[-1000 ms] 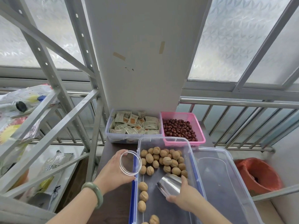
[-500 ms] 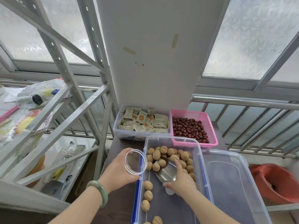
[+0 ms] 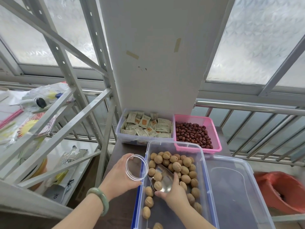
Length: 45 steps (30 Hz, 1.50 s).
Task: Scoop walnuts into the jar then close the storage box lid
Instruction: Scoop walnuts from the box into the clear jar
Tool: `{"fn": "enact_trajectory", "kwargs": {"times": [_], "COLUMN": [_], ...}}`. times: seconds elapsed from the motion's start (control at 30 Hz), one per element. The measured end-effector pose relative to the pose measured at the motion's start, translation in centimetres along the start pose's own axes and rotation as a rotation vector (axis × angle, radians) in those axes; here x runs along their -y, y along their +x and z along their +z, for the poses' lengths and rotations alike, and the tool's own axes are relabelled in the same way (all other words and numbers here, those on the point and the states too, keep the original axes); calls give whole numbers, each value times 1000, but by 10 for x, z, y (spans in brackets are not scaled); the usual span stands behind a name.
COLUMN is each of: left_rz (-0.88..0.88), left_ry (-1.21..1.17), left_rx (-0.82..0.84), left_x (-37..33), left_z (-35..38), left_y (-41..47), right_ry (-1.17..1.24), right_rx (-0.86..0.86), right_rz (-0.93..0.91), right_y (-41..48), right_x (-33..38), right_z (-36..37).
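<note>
A clear storage box (image 3: 203,164) with blue side clips stands open in front of me, with walnuts (image 3: 177,165) heaped at its far end and a few loose ones nearer. My right hand (image 3: 175,195) grips a shiny metal scoop (image 3: 162,177) pushed into the heap, two walnuts lying in it. My left hand (image 3: 119,176) holds an empty clear jar (image 3: 136,169) tilted, its mouth facing me, just left of the box rim. The box's clear lid (image 3: 234,192) lies flat to the right.
Behind the box stand a clear tub of sachets (image 3: 145,128) and a pink basket of red dates (image 3: 197,134). A grey metal shelf frame (image 3: 54,133) with bags is at the left. A red bin (image 3: 282,192) sits at the right.
My right hand has pushed the scoop forward into the walnut heap, and two walnuts now lie in it. My left hand keeps the jar beside the box.
</note>
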<state>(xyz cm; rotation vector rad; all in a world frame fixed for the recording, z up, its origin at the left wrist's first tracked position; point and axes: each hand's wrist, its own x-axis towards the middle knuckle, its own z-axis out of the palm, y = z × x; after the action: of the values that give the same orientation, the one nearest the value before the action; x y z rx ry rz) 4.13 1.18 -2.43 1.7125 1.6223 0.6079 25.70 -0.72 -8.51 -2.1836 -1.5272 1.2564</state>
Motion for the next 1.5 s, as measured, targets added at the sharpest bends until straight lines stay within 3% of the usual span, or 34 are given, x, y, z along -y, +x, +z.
{"fn": "enact_trajectory", "kwargs": {"times": [0.4, 0.77, 1.0, 1.23, 1.5], "left_rz": [6, 13, 54, 83, 117], "left_ry": [13, 17, 20, 55, 101], "left_rx": [18, 20, 6, 19, 42], "left_x": [-1, 5, -3, -4, -3], "left_z": [-3, -3, -6, -6, -8], "left_y": [0, 1, -3, -8, -7], "right_ry": [164, 83, -133, -653, -1006], "right_rx": [-81, -71, -33, 74, -33], "right_rz": [-72, -217, -346, -408, -453], "right_y": [-1, -13, -29, -60, -72], "right_x": [-5, 3, 30, 79, 112], "right_z": [-9, -59, -114, -137, -131]}}
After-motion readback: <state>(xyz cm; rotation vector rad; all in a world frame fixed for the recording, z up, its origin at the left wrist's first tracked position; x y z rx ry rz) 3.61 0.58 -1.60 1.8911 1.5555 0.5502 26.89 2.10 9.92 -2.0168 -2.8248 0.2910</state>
